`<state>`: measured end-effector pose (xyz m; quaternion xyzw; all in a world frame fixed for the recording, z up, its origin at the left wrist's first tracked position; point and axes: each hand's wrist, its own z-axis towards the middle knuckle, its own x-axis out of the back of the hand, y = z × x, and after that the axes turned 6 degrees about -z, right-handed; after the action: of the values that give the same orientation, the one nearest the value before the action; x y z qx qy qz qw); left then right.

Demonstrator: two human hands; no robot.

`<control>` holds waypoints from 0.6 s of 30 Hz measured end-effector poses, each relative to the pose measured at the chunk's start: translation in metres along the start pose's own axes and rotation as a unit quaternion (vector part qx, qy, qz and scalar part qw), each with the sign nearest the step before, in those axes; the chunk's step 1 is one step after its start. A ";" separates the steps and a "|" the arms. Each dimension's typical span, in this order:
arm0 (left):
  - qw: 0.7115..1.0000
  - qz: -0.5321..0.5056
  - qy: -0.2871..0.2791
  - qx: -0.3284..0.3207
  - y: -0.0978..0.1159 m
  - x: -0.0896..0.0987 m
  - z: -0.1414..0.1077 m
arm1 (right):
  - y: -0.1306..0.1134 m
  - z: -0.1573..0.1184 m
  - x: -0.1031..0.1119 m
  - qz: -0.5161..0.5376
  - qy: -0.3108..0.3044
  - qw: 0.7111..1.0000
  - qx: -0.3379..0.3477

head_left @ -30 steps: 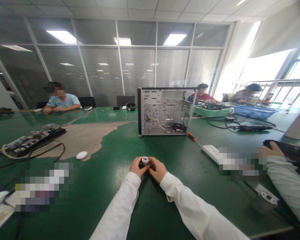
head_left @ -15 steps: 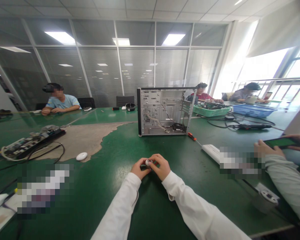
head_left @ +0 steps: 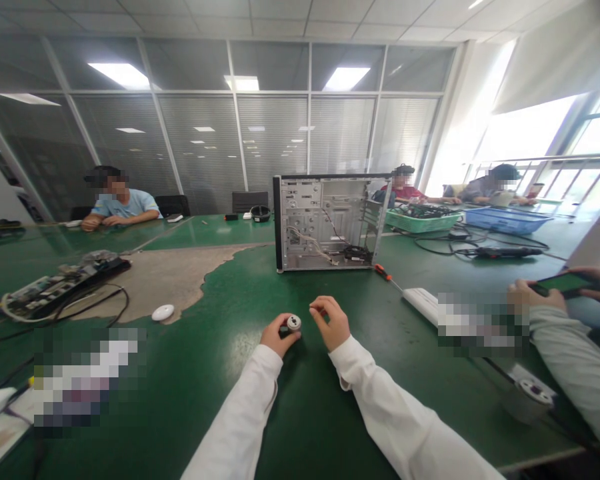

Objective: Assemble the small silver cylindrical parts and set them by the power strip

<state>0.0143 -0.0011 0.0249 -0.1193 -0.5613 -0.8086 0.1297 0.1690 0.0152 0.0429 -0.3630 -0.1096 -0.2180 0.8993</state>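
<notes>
Over the green table, my left hand (head_left: 279,337) has its thumb and fingers closed around a small round white piece (head_left: 294,323). Dark holes or marks show on the top face of this piece; its lower part is hidden by the fingers. To the right of it, apart from the piece, my right hand (head_left: 333,325) is raised with thumb and fingertips drawn together. Anything in that pinch is too small to make out. Beyond both hands stands an open computer case (head_left: 330,223), with loose cables and a dark part inside.
An orange-handled screwdriver (head_left: 383,272) and a white power strip (head_left: 422,305) lie right of the case. A white oval piece (head_left: 163,313) and a circuit board assembly (head_left: 65,287) are left. A co-worker's hands hold a phone (head_left: 565,285). A white cylinder (head_left: 527,403) stands front right.
My right hand has come away from the round piece, moving right and slightly up. The piece's top face now shows more fully, while my left hand keeps its hold.
</notes>
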 end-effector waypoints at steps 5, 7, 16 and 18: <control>0.994 0.027 0.101 0.024 -0.015 0.004 0.006 | 0.027 0.000 -0.004 -0.067 -0.055 0.995 -0.040; 0.989 0.023 0.140 0.034 -0.023 0.005 0.008 | 0.034 -0.002 -0.006 -0.129 -0.143 0.980 -0.051; 0.988 0.034 0.150 0.030 -0.035 0.003 0.011 | 0.050 0.000 0.005 -0.246 -0.301 0.918 -0.082; 0.988 0.027 0.150 0.032 -0.035 0.003 0.011 | 0.053 0.001 0.007 -0.260 -0.299 0.914 -0.091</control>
<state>0.0003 0.0203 -0.0009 -0.0072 -0.5574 -0.7954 0.2379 0.1999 0.0478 0.0143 -0.4501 -0.4434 -0.3340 0.6994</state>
